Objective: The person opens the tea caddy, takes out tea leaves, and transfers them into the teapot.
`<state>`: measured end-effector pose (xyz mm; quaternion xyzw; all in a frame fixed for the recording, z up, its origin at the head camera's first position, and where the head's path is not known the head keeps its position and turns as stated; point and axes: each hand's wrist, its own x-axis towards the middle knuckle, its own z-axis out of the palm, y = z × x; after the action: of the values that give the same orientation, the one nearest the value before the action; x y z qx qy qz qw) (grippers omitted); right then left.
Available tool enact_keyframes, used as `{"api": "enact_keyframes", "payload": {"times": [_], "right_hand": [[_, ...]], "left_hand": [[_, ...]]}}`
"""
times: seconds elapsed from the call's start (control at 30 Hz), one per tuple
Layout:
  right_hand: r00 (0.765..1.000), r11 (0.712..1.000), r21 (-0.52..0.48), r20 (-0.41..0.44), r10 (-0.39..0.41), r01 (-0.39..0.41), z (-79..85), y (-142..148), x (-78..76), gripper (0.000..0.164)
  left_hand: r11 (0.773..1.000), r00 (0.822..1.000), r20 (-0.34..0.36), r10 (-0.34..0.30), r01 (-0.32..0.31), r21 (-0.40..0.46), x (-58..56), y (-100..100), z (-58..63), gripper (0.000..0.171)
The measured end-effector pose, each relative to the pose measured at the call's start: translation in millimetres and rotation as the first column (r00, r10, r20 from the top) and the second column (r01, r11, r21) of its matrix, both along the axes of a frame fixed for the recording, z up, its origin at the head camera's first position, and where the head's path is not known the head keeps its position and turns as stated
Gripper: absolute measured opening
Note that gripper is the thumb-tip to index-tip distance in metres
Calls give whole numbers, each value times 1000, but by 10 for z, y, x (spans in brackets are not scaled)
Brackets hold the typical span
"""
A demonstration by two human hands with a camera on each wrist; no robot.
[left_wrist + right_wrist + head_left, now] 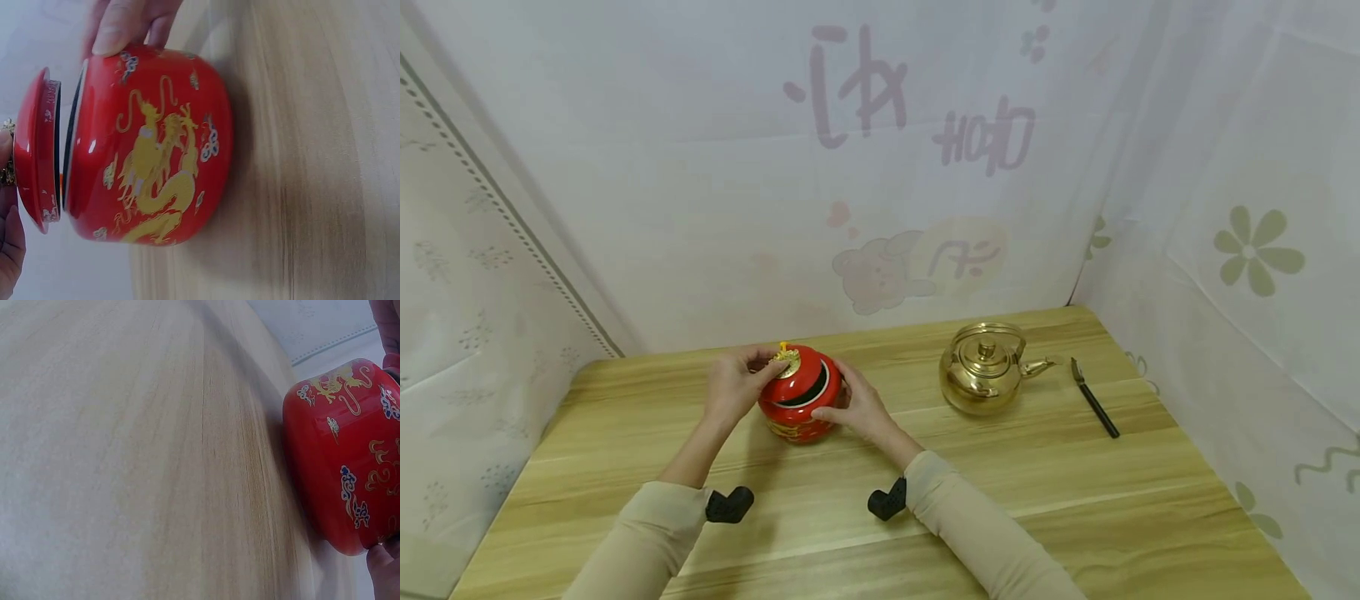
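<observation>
A round red jar (808, 427) with a gold dragon (162, 181) on its side stands on the wooden table. My left hand (733, 390) pinches the ornate gold knob (786, 360) of the red lid (806, 365). The lid is raised off the rim, and a dark gap shows between the two in the head and left wrist views. With thumb and fingers spread about its right side, my right hand (867, 412) holds the jar. The jar (344, 462) fills the right edge of the right wrist view, where only parts of the hands appear.
To the right of the jar stands a shiny gold kettle (979, 385), its spout pointing right. Beyond the spout lies a slim tool with a black handle (1097, 410) and a metal tip. Patterned white cloth (715, 225) hangs behind and beside the table (820, 533).
</observation>
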<state>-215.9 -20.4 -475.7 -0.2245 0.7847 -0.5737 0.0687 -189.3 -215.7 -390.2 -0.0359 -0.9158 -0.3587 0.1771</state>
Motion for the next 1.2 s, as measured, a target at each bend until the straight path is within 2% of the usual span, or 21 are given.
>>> {"api": "enact_keyframes", "payload": {"times": [0.43,0.67,1.0,1.2], "right_hand": [[1000,1000,4,5,-5,5,14,-15,27,89],[1000,1000,9,-24,-11,11,2,-20,41,88],[1000,1000,-19,-14,7,-7,25,-19,40,87],[1000,999,46,-2,17,-17,44,65,19,86]], "left_hand": [[997,998,-34,-57,56,-48,21,90,-26,19],[998,999,-27,-45,43,-44,42,103,-67,21],[999,998,-58,-28,26,-35,36,101,-132,21],[999,999,-41,-30,28,-36,26,107,-174,23]]}}
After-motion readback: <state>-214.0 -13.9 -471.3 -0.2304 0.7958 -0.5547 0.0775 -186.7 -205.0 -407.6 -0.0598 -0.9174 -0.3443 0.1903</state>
